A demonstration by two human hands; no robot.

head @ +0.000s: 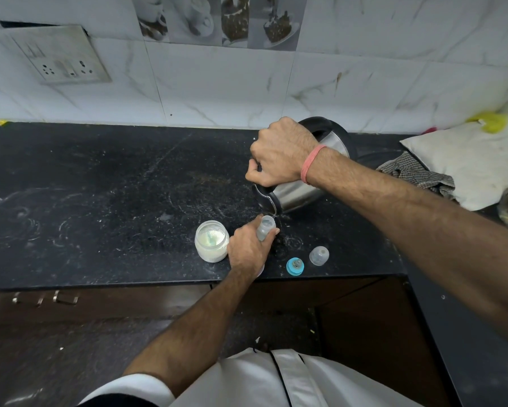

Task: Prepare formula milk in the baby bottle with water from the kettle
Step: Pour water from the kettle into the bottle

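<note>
My right hand (279, 154) grips the handle of a steel kettle (299, 192) with a black lid, tilted so its spout points down at the mouth of a clear baby bottle (267, 226). A thin stream of water runs from the spout to the bottle's opening. My left hand (247, 248) is wrapped around the bottle, which stands on the black counter (100, 201). An open glass jar of white formula powder (211, 240) with a scoop inside stands just left of that hand. To the right lie the blue ring with teat (294, 266) and the clear bottle cap (319, 255).
A checked cloth (417, 174) and a white pillow-like bundle (476, 160) lie at the counter's right end. The kettle's black base (373, 157) sits behind the kettle. A wall socket plate (62, 57) hangs on the tiled wall at left. Below the counter edge are dark cabinets.
</note>
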